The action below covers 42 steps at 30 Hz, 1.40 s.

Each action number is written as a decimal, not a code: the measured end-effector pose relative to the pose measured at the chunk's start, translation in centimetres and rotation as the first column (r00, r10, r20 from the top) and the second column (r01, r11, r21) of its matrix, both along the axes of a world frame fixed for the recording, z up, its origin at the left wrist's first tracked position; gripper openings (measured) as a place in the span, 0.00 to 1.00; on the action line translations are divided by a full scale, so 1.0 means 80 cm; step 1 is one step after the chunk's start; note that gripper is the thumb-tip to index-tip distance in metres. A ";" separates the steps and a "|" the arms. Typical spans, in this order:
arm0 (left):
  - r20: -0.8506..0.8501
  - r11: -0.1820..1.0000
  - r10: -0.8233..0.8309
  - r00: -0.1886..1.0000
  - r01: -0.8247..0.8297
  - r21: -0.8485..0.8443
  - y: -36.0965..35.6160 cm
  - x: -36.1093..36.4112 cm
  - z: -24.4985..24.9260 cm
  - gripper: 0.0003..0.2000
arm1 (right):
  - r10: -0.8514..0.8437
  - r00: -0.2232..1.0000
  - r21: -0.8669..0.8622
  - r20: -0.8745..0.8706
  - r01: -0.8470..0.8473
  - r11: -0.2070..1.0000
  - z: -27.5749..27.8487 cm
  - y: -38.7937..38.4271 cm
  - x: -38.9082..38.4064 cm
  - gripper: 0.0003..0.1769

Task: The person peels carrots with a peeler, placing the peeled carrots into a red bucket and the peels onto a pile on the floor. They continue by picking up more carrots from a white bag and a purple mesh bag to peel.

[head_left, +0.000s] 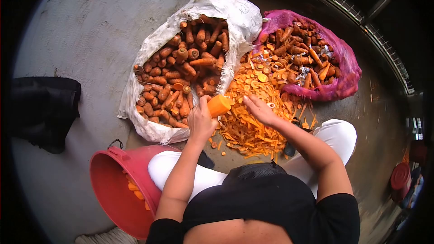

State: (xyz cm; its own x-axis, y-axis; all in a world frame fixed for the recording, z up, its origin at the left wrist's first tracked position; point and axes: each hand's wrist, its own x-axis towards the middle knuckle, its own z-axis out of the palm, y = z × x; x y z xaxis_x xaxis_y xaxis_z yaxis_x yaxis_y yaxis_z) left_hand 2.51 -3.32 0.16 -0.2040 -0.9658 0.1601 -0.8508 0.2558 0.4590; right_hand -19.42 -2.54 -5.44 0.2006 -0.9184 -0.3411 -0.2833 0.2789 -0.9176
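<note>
My left hand [202, 119] is wrapped round a thick peeled carrot [219, 106], its bright cut end tilted up to the right. Close to that end is my right hand [260, 110], its fingers bent together. A small white piece [271, 105] shows beside it, and I cannot tell what these fingers hold. Below both hands spreads a heap of orange carrot peelings [253, 131] with cut carrot ends among them. Beyond my left hand, unpeeled carrots [181, 70] fill an open white sack [151, 47] lying on its side.
A pink mesh sack [350, 70] with more carrots and scraps lies at the back right. By my left knee a tilted red bucket [101, 190] holds some peeled carrots [135, 190]. A black object [45, 108] is at the far left; a red container [400, 176] stands far right.
</note>
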 end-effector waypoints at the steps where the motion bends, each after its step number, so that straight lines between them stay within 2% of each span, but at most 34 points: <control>1: -0.003 0.999 0.001 1.000 -0.002 -0.047 -0.001 0.000 0.000 0.23 | 0.035 0.998 -0.040 0.049 -0.033 0.999 0.008 0.006 0.007 0.34; 3: -0.009 0.990 -0.001 1.000 -0.001 -0.141 -0.004 -0.001 -0.001 0.21 | 0.104 0.984 -0.121 0.143 -0.087 0.989 0.022 0.019 0.018 0.32; 4: -0.029 0.990 0.008 1.000 -0.012 -0.139 -0.005 0.000 -0.003 0.19 | 0.110 0.985 -0.207 0.131 -0.081 0.975 0.040 0.026 0.024 0.26; 7: -0.095 0.993 0.029 0.995 -0.040 -0.109 -0.006 0.001 -0.005 0.16 | 0.093 0.996 -0.249 0.005 -0.089 0.964 0.071 0.041 0.037 0.22; 8: -0.122 0.995 0.036 0.992 -0.047 -0.083 -0.004 -0.001 -0.003 0.16 | 0.096 0.995 -0.303 -0.024 -0.099 0.948 0.066 0.043 0.040 0.20; 12: -0.226 0.998 0.032 0.974 -0.045 -0.052 -0.003 -0.005 -0.004 0.17 | 0.169 0.981 -0.326 -0.096 -0.191 0.926 0.068 0.044 0.040 0.19; 18: -0.197 0.994 0.029 0.980 -0.050 -0.099 -0.002 -0.006 -0.003 0.16 | 0.148 0.977 -0.330 -0.156 -0.192 0.924 0.062 0.044 0.043 0.19; 21: -0.240 0.986 0.013 0.971 -0.052 -0.157 -0.001 -0.009 -0.003 0.15 | 0.148 0.979 -0.350 -0.142 -0.189 0.917 0.063 0.040 0.040 0.18; 27: -0.232 0.986 0.032 0.972 -0.069 -0.154 0.001 -0.009 -0.006 0.16 | 0.161 0.977 -0.312 -0.137 -0.197 0.929 0.060 0.034 0.039 0.17; 30: -0.291 0.993 0.023 0.957 -0.056 -0.105 0.005 -0.009 -0.002 0.18 | 0.092 0.967 -0.163 -0.238 -0.133 0.978 0.021 0.014 0.038 0.23; 31: -0.377 0.996 -0.008 0.926 -0.025 -0.082 0.009 -0.011 0.004 0.19 | 0.109 0.950 -0.078 -0.293 -0.137 0.987 -0.004 0.004 0.026 0.29; 33: -0.534 0.997 -0.071 0.842 0.052 -0.051 0.014 -0.015 0.018 0.20 | 0.139 0.928 0.100 -0.345 -0.111 0.989 -0.031 -0.009 0.004 0.31; 34: -0.591 0.995 -0.075 0.803 0.099 0.008 0.011 -0.010 0.018 0.19 | 0.087 0.935 0.079 -0.344 -0.064 0.995 -0.042 -0.014 0.000 0.30; 37: -0.730 0.923 0.140 0.668 0.180 0.341 0.003 0.009 0.013 0.18 | -0.025 0.941 -0.014 -0.337 0.021 1.000 -0.074 -0.022 -0.006 0.30; 39: -0.812 0.853 0.249 0.528 0.277 0.442 -0.001 0.015 0.005 0.17 | -0.086 0.969 0.031 -0.231 0.096 0.995 -0.078 -0.024 -0.017 0.31; 41: -0.842 0.764 0.407 0.355 0.373 0.526 0.004 0.013 0.011 0.17 | -0.060 0.942 0.066 -0.331 0.086 0.994 -0.083 -0.029 -0.028 0.28; 42: -0.851 0.783 0.388 0.353 0.362 0.506 0.007 0.009 0.012 0.13 | -0.039 0.924 0.085 -0.382 0.077 0.993 -0.090 -0.031 -0.035 0.27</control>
